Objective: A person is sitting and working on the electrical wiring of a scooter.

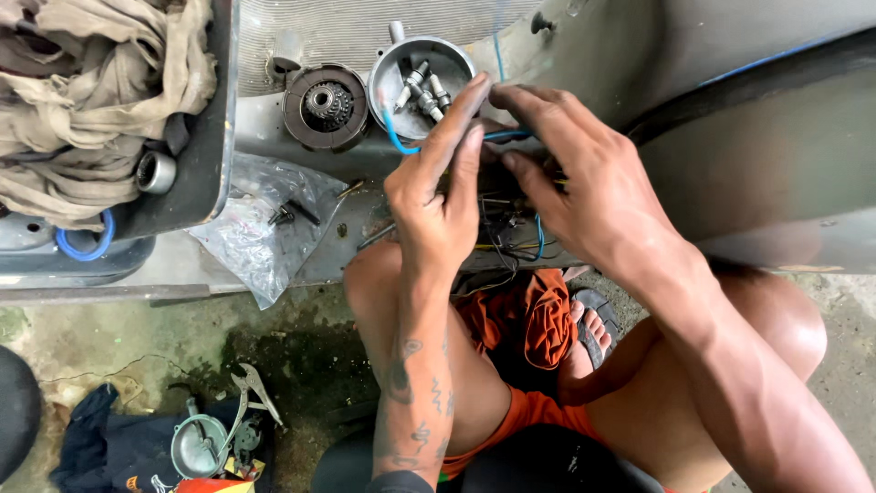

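Nearest the camera sit the person's bent knees and orange shorts (525,415), with both forearms reaching up and away toward the grey metal ledge (274,128); a sandalled foot (589,319) shows between the legs.

Far left, a dark tray (214,137) holds crumpled beige rags (91,82) and a small bearing ring (156,172); a clear plastic bag (260,228) with small dark parts lies on the ledge beside it; a round clutch-like disc (326,107) and a shallow metal cup (401,68) of bolts stand further along, just above the hands.

Left hand (438,196): fingers extended and pressed close together, tips touching the blue wire (398,137); whether it pinches the wire cannot be told.

Right hand (570,183): fingers curled down over the wire bundle (506,233); grip state cannot be told, since the palm side is hidden.

Key relation: the blue wire runs left to right between the two hands, its free loop curving out on the left hand's side below the cup; the left fingertips lie nearer that loop, the right hand nearer the bundle.

Hidden: wire ends and any connector under the right hand; pliers (251,397) lie on the floor, lower left, well apart.
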